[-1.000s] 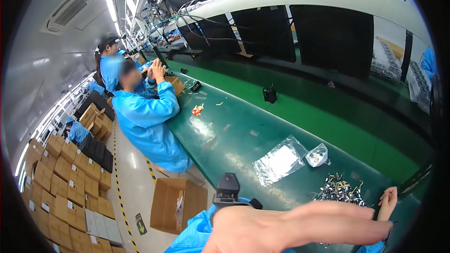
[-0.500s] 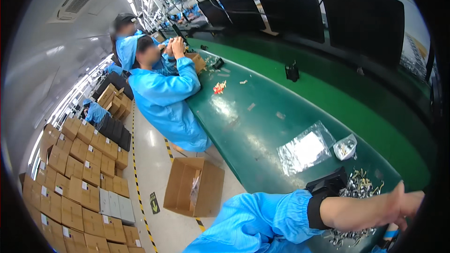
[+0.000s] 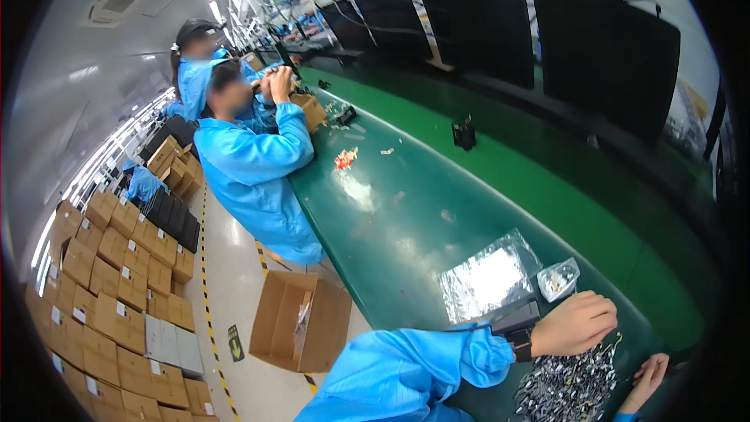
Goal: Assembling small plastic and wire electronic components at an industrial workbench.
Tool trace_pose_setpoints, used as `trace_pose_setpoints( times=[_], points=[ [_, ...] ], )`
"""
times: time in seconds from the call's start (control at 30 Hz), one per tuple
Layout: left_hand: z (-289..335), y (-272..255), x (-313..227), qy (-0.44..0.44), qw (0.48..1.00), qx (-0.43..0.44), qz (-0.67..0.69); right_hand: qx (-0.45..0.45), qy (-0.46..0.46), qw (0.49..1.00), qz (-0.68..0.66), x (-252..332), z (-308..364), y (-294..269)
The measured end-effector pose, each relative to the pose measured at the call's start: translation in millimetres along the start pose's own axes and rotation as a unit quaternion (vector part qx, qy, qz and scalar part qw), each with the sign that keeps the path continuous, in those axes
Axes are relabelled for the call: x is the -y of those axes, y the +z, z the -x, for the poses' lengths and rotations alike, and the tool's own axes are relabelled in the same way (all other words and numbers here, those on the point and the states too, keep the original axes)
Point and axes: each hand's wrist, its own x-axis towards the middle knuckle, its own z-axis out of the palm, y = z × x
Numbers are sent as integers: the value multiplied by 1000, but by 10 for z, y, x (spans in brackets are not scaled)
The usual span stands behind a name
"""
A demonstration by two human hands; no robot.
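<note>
the left hand point(image 3: 576, 323) curled at the far edge of the small parts pile point(image 3: 566, 391) on the bench point(image 3: 391, 227), apart from the right hand point(image 3: 650, 373); grips couldn't be told. a careless brush might have scattered the pile.

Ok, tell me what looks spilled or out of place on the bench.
The heap of small parts by the left hand lies loose on the green tabletop, and red and pale scraps lie strewn farther along; both look untidy, though perhaps normal here.
</note>
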Motion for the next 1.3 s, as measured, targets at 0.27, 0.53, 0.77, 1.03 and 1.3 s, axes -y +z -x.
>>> trace_pose_setpoints(
  times=[0.27,0.53,0.77,1.03,1.3],
  points=[
    [236,67,-40,-49,996,33,64,-10,-45,999,-23,760,407,461],
    [355,228,-299,-44,974,159,154,152,-135,963,176,1352,479,642],
    [376,195,-436,34,963,263,47,200,-108,955,191,1429,450,759],
    [637,443,-460,-44,959,279,3,257,-114,943,176,1382,538,723],
    [453,208,-490,-63,944,304,109,163,-193,931,262,1092,551,421]
  ],
)
